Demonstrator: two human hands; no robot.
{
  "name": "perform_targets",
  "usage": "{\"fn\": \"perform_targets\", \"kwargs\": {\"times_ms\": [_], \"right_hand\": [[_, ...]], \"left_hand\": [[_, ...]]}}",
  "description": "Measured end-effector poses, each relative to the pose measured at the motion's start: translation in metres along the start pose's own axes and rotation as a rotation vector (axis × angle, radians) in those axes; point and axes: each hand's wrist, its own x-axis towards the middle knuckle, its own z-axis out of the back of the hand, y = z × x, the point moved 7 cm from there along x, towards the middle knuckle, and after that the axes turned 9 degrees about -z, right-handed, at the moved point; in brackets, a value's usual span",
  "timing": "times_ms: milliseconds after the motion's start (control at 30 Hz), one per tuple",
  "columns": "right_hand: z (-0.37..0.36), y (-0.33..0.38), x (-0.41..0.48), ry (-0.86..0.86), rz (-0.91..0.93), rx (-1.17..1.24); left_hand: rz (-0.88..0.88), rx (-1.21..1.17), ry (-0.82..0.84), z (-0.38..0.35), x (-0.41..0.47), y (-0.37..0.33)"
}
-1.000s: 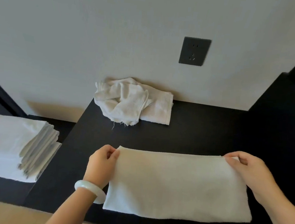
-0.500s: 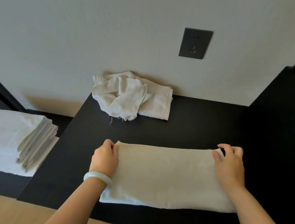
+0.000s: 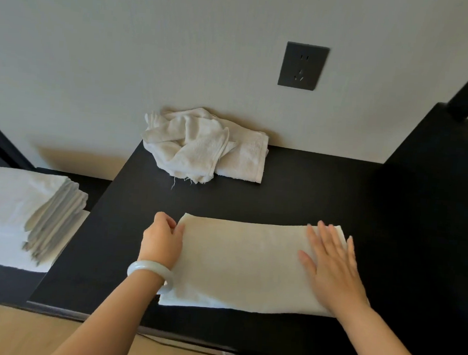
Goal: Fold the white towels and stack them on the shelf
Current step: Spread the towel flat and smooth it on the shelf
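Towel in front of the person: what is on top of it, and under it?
The right hand lies flat on the towel; the left hand pinches its left corner. Black table shows around it; what lies beneath is covered.

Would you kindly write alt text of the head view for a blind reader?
A white towel lies on a black table: the left hand pinches its left edge, the right hand rests flat on its right end. Crumpled towels sit by the wall; a folded stack lies to the left.

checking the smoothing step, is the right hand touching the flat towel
Touching. The head view shows the right hand flat on the towel, fingers spread.
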Motion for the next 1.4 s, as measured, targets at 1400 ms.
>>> {"fn": "perform_targets", "kwargs": {"times_ms": [1400], "right_hand": [[-0.007,0.05,-0.04,0.04,0.092,0.104]], "left_hand": [[-0.563,0.663,0.221,-0.073,-0.06,-0.017]]}}
